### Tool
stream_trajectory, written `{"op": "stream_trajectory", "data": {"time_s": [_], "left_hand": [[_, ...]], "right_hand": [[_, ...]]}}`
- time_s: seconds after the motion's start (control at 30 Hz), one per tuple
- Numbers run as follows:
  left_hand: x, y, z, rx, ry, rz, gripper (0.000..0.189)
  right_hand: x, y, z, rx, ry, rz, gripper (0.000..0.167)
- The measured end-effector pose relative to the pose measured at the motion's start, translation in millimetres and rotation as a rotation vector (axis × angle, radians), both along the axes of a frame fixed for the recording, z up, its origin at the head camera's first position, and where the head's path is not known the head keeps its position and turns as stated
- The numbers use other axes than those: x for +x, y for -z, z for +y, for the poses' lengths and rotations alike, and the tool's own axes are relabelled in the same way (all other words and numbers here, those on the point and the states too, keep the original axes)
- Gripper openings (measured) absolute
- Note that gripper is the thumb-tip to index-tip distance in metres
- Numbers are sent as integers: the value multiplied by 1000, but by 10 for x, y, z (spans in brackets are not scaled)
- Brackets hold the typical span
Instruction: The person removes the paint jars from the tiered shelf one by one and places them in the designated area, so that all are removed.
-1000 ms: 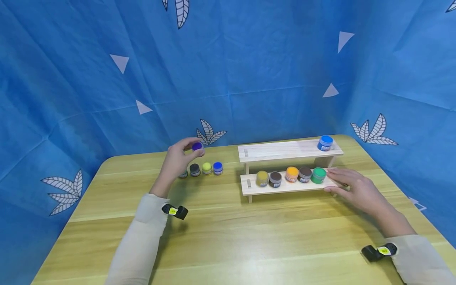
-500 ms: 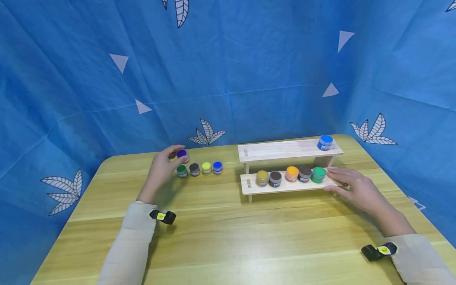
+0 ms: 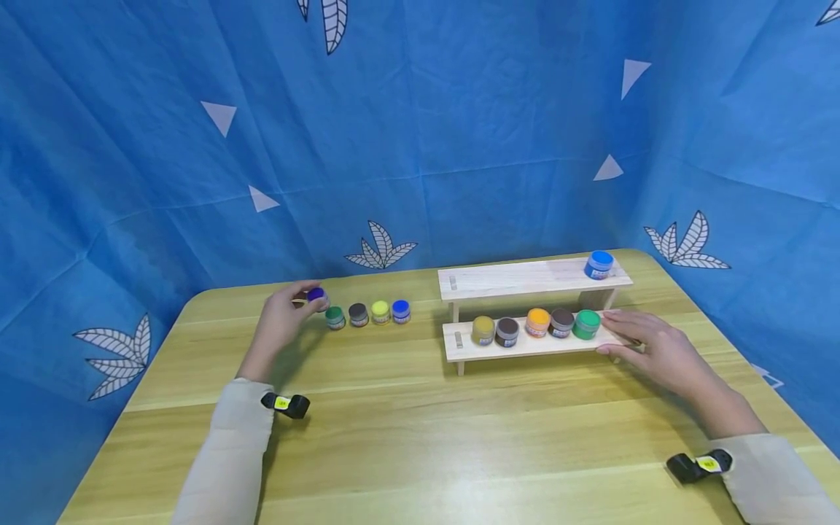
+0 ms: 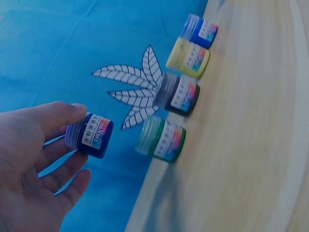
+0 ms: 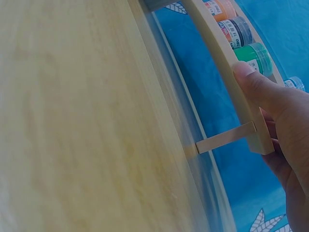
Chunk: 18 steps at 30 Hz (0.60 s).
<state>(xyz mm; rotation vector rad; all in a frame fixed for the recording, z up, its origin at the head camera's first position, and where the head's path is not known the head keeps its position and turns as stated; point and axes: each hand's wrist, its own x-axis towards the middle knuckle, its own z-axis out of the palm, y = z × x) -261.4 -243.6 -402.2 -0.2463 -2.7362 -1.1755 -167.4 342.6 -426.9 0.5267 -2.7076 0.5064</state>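
Observation:
My left hand (image 3: 278, 321) pinches a paint jar with a purple lid (image 3: 316, 294) between thumb and fingers, at the left end of a row of jars. In the left wrist view this jar (image 4: 99, 135) shows dark blue paint and a white label. Beside it stand a green jar (image 3: 335, 317), a black jar (image 3: 358, 314), a yellow jar (image 3: 380, 312) and a blue jar (image 3: 401, 311). My right hand (image 3: 663, 354) grips the right end of the lower board of a two-step wooden rack (image 3: 512, 277), its thumb on the front edge beside a green-lidded jar (image 3: 587, 324).
On the lower board are an ochre jar (image 3: 483, 329), two dark brown jars, one of them left of an orange jar (image 3: 537, 321), and the green-lidded one. A bright blue jar (image 3: 599, 265) sits at the upper board's right end. Blue cloth (image 3: 420, 131) hangs behind the table (image 3: 420, 437).
My left hand has carried the purple-lidded jar leftward and lower, from above the row to its left end, uncovering the green jar. The right hand has stayed on the rack.

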Motion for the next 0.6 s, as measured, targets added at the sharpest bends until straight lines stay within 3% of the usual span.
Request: {"op": "stream_trajectory", "data": {"time_s": [0.6], "left_hand": [[-44, 256, -316, 11, 1, -91, 46]], "right_hand": [[7, 8, -10, -11, 13, -6, 59]]}}
